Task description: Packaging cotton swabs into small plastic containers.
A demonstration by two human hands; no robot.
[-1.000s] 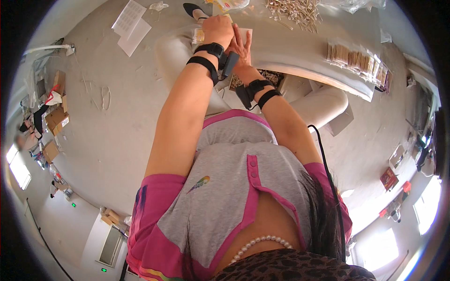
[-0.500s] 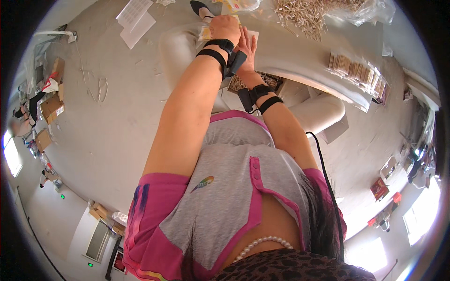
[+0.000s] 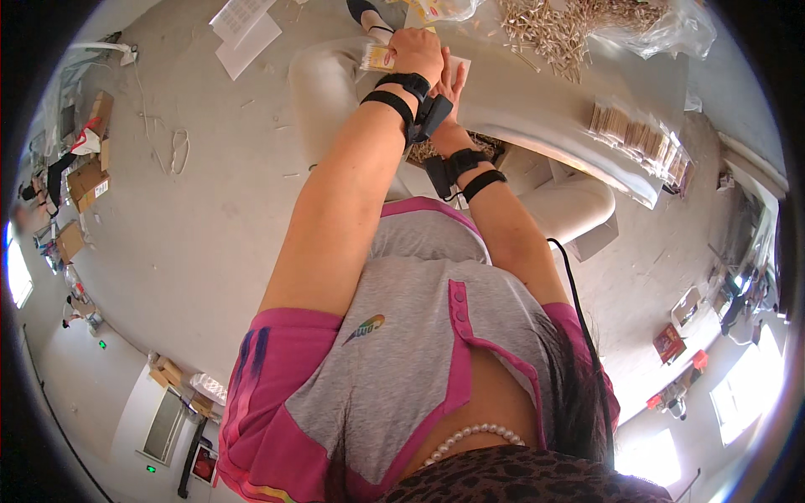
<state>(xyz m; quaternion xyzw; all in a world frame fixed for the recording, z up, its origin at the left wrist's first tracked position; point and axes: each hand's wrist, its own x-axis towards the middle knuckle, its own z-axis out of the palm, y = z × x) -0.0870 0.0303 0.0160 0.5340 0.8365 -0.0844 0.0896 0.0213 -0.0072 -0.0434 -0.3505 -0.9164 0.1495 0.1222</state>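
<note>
Pale wood sticks, short and thin, lie in a loose heap (image 3: pixel 558 29) at the far side of the long white worktable (image 3: pixel 545 101), partly under a crumpled clear plastic bag (image 3: pixel 662 29). Further right on the same table sits a row of bundled sticks packed in clear wrappers (image 3: pixel 641 142).

Left hand (image 3: pixel 417 52): fingers curled down over a small flat packet with a yellow and white face (image 3: pixel 377 57), which lies on the table's near-left end; the hand covers its right part, and the grip looks closed on it. Two black wrist straps circle the left forearm (image 3: pixel 398 92), with a small black device hanging between the wrists.

Right hand (image 3: pixel 453 84): palm open, fingers straight and together, pressed edge-on just beside the left hand; it touches a white sheet (image 3: pixel 461 65) lying under both hands. It grasps nothing that can be seen. The right wrist carries black straps as well (image 3: pixel 470 168).

Below the table edge, between the forearms, a patch of loose brown stick scraps (image 3: pixel 428 151) shows; what holds it cannot be told.

Surroundings: grey concrete floor (image 3: pixel 168 218) with white paper sheets (image 3: pixel 243 25) at upper left, brown cardboard boxes (image 3: pixel 84 180) along the left rim. The person wears a grey shirt with pink trim (image 3: pixel 419 335) and a bead necklace (image 3: pixel 474 436).
</note>
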